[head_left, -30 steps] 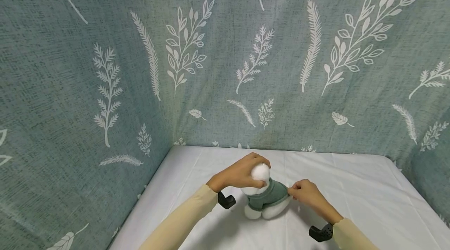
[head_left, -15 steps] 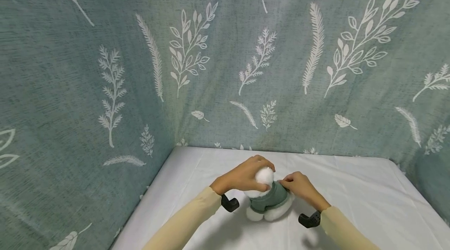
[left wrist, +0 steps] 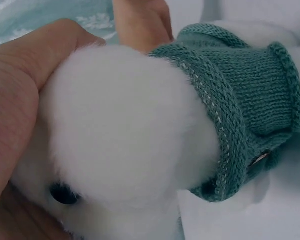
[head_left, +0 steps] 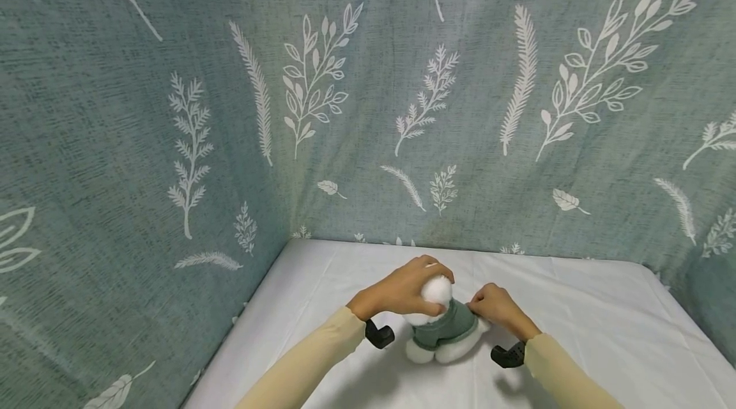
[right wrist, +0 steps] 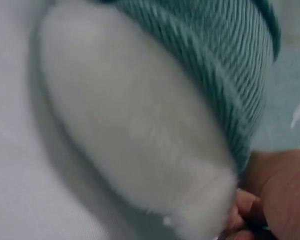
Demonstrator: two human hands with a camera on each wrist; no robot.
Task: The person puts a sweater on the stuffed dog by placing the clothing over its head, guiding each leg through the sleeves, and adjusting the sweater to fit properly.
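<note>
White plush fills the middle of your view: a small stuffed toy (head_left: 439, 326) in a green knitted sweater (head_left: 448, 327) lies on the white sheet (head_left: 575, 332) that covers the worktop, near its left half and close in front of you. Your left hand (head_left: 402, 291) cups the toy's round head from the left, fingers curled over the top of it and thumb below; the left wrist view shows the palm pressed into the fluffy head, with one dark eye just above your palm and the sweater's ribbed collar right behind the head. Your right hand (head_left: 497, 308) sits at the toy's right side, fingers bent and bunched against the sweater at the shoulder. In the right wrist view your fingertips (right wrist: 242, 210) press together at the end of a white plush limb, just under the sweater's edge; whether they pinch the knit or the fur you cannot tell from these views. The toy's two white feet point towards you, touching the sheet. Both of your sleeves are pale yellow, and a black wrist mount shows under each forearm. Grey-green fabric printed with white leaves and fern sprigs (head_left: 368, 108) hangs as a backdrop behind the worktop and along its left side.
</note>
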